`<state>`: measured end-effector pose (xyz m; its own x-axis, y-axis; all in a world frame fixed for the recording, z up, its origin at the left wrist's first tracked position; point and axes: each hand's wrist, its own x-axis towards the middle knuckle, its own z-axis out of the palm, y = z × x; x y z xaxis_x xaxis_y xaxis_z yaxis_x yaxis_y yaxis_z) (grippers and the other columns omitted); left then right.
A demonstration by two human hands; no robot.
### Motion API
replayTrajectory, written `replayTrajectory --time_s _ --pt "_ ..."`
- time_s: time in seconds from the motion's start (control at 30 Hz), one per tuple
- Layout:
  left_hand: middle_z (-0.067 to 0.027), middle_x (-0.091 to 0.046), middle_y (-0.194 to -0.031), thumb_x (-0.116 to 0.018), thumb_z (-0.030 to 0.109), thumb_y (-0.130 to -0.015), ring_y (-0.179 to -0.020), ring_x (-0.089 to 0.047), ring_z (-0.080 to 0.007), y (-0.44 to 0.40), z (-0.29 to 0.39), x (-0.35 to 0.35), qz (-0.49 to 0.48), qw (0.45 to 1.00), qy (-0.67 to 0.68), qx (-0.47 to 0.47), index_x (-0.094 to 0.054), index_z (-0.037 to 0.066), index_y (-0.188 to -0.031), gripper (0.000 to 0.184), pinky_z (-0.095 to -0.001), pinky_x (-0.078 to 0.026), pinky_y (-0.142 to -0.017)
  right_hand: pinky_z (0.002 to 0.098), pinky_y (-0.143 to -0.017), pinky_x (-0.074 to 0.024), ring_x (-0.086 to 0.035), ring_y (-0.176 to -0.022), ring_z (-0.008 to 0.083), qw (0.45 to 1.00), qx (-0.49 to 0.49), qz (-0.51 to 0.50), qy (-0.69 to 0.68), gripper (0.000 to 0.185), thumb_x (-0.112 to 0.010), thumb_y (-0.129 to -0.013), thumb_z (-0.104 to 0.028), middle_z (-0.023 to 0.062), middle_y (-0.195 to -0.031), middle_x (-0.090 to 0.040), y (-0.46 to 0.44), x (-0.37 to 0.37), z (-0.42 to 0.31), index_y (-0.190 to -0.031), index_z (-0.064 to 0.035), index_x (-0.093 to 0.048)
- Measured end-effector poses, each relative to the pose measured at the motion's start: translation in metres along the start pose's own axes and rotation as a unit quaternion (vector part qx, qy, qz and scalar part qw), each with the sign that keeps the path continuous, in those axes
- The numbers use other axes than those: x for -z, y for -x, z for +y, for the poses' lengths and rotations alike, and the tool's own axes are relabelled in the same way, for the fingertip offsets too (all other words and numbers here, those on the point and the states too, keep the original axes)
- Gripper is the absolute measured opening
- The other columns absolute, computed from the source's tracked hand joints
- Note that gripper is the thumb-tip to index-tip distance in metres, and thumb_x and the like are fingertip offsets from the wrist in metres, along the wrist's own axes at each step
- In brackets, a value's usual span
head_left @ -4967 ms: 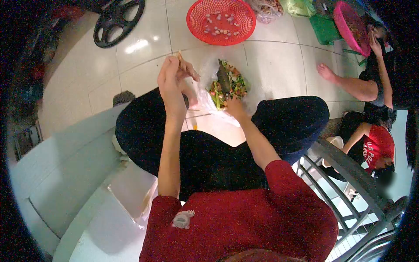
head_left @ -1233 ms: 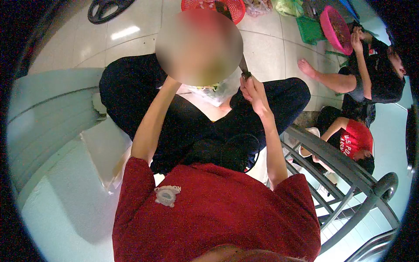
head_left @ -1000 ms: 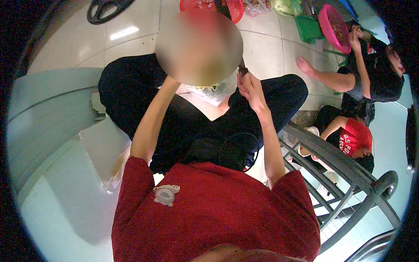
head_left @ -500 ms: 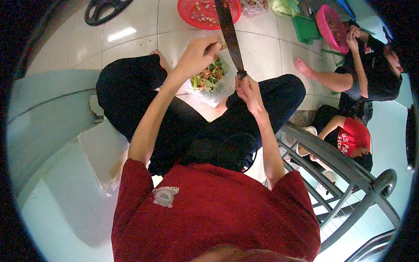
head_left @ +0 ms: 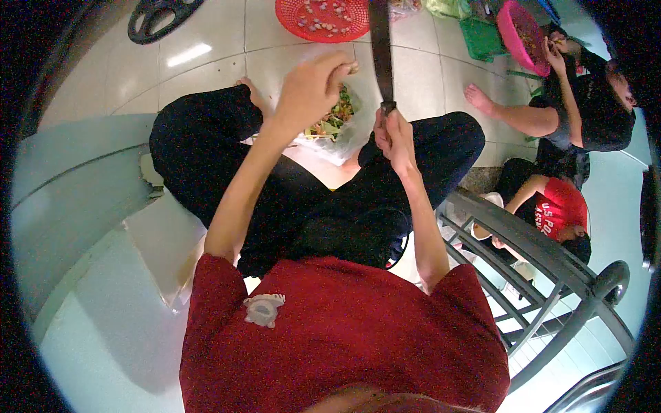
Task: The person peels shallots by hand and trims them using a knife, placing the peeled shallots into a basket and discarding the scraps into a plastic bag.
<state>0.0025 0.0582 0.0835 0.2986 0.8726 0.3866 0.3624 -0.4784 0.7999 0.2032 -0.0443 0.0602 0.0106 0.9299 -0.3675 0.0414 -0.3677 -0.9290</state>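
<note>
Head view: right hand (head_left: 394, 141) grips knife (head_left: 381, 55) by its handle; left hand (head_left: 303, 96) is curled, contents unclear. Blade should clear the left fingers.

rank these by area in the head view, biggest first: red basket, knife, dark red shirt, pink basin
1. dark red shirt
2. red basket and pink basin: too alike to rank, basket cut off by the top edge
3. knife: also cut off there
</note>
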Motion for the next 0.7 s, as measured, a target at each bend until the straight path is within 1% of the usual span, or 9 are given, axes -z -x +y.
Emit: replayTrajectory --time_s 0.13,0.17,0.2,0.27,0.3,0.43,0.5,0.67,0.7 --pt "-0.0147 -0.065 -0.092 -0.057 0.012 -0.093 -0.08 -0.064 -0.0361 0.002 0.007 0.014 -0.013 0.999 0.018 0.037 -0.063 0.006 -0.104 0.014 -0.0398 -0.049 -0.068 0.0179 -0.043 -0.0197 -0.026 -0.051 0.0004 0.997 0.017 0.067 -0.018 0.043 -0.041 -0.103 -0.052 -0.0091 -0.066 -0.031 -0.009 0.0 -0.01 -0.091 -0.0112 -0.048" --pt "-0.0132 -0.063 -0.091 -0.057 0.011 -0.093 -0.078 -0.064 -0.0329 0.0 0.01 0.016 0.004 0.998 0.055 0.021 -0.063 0.006 -0.105 0.014 -0.0365 -0.049 -0.066 0.0238 -0.046 -0.0352 -0.047 -0.05 0.0112 0.992 0.001 0.095 0.086 0.048 -0.041 -0.102 -0.053 -0.0012 -0.065 -0.049 -0.019 0.005 -0.002 -0.092 -0.007 -0.051" --pt "-0.0117 -0.061 -0.091 -0.057 0.01 -0.094 -0.076 -0.064 -0.0296 0.0 0.013 0.017 0.019 0.996 0.092 0.006 -0.062 0.005 -0.105 0.013 -0.0333 -0.048 -0.065 0.0238 -0.046 -0.0352 -0.047 -0.05 0.0112 0.992 -0.001 0.098 0.086 0.048 -0.041 -0.102 -0.053 -0.0012 -0.065 -0.049 -0.033 0.008 0.012 -0.092 -0.007 -0.051" --pt "-0.0098 -0.06 -0.09 -0.057 0.009 -0.094 -0.074 -0.063 -0.0259 -0.003 0.012 0.019 0.019 0.993 0.118 -0.005 -0.062 0.005 -0.104 0.013 -0.0313 -0.047 -0.064 0.0435 -0.066 -0.0543 -0.069 -0.075 0.0373 0.896 -0.031 0.095 0.432 0.057 -0.039 -0.101 -0.054 0.0193 -0.087 -0.07 -0.059 0.009 0.035 -0.108 -0.0001 -0.056" --pt "-0.0079 -0.058 -0.089 -0.057 0.008 -0.094 -0.072 -0.062 -0.0222 -0.004 0.011 0.02 0.022 0.99 0.141 -0.015 -0.062 0.004 -0.104 0.012 -0.0293 -0.046 -0.062 0.0493 -0.084 -0.0501 -0.064 -0.096 0.048 0.877 -0.109 0.067 0.462 0.059 -0.044 -0.098 -0.053 0.0288 -0.104 -0.067 -0.064 0.003 0.03 -0.1 0.0034 -0.058" --pt "-0.007 -0.057 -0.084 -0.057 0.004 -0.091 -0.068 -0.059 -0.0179 -0.004 0.005 0.022 0.033 0.991 0.13 0.004 -0.062 0.003 -0.101 0.011 -0.0284 -0.044 -0.059 0.0505 -0.086 -0.0509 -0.065 -0.1 0.0457 0.833 -0.105 -0.019 0.542 0.058 -0.045 -0.096 -0.052 0.0279 -0.105 -0.067 -0.096 -0.004 0.098 -0.104 0.0039 -0.06" --pt "-0.0074 -0.057 -0.082 -0.058 0.001 -0.09 -0.065 -0.056 -0.0165 -0.007 0.007 0.022 0.049 0.987 0.155 -0.007 -0.062 0.002 -0.098 0.01 -0.0278 -0.043 -0.057 0.051 -0.091 -0.05 -0.063 -0.104 0.0462 0.808 -0.163 -0.109 0.556 0.055 -0.048 -0.094 -0.047 0.0292 -0.11 -0.066 -0.11 -0.015 0.12 -0.11 0.0052 -0.059" --pt "-0.0065 -0.058 -0.08 -0.059 0.0 -0.089 -0.061 -0.056 -0.0141 -0.003 0.009 0.019 0.063 0.988 0.143 0.004 -0.063 0.001 -0.096 0.008 -0.0272 -0.042 -0.055 0.0536 -0.098 -0.0451 -0.059 -0.113 0.047 0.854 -0.163 -0.065 0.49 0.059 -0.056 -0.092 -0.035 0.0367 -0.119 -0.057 -0.111 -0.022 0.184 -0.131 0.0057 -0.038" --pt "-0.0056 -0.058 -0.08 -0.059 0.0 -0.09 -0.06 -0.055 -0.0137 0.0 0.008 0.018 0.071 0.986 0.152 0.013 -0.063 0.002 -0.096 0.008 -0.0275 -0.042 -0.054 0.0539 -0.098 -0.0447 -0.056 -0.115 0.0493 0.877 -0.081 -0.067 0.468 0.062 -0.058 -0.091 -0.03 0.038 -0.123 -0.054 -0.105 -0.018 0.199 -0.134 0.0056 -0.031"
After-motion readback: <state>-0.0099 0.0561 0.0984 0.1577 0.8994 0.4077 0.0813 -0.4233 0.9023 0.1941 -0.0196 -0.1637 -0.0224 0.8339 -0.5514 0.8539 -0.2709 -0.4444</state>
